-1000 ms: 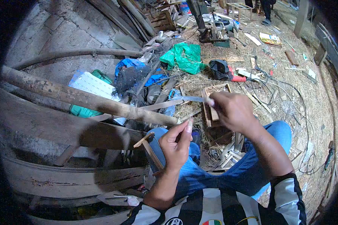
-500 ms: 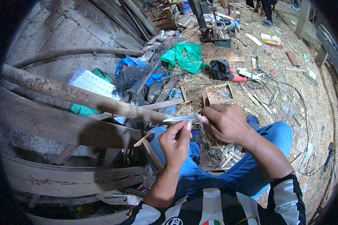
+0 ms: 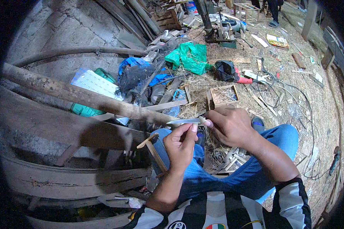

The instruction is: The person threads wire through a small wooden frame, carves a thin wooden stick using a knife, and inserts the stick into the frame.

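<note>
A knife (image 3: 180,121) with a slim silver blade lies level in front of me, its tip to the left. My right hand (image 3: 230,126) is closed round the handle end, which its fingers mostly hide; a small pale part shows by the thumb. From below, my left hand (image 3: 180,147) pinches at the blade with thumb and forefinger. Whether a small piece also sits between those fingertips, I cannot tell. A thin wooden stick frame (image 3: 156,154) leans beside my left wrist.
A round pole (image 3: 76,95) and a weathered plank (image 3: 65,122) lie close on my left. Ahead are a small wooden box (image 3: 224,96), a green plastic bag (image 3: 189,57), and a red and black power tool (image 3: 231,72) with its cord. Straw and scraps cover the ground. A person's foot (image 3: 273,23) shows far back.
Both hands and the knife hold nearly the same place and grip. The whole view has shifted only slightly.
</note>
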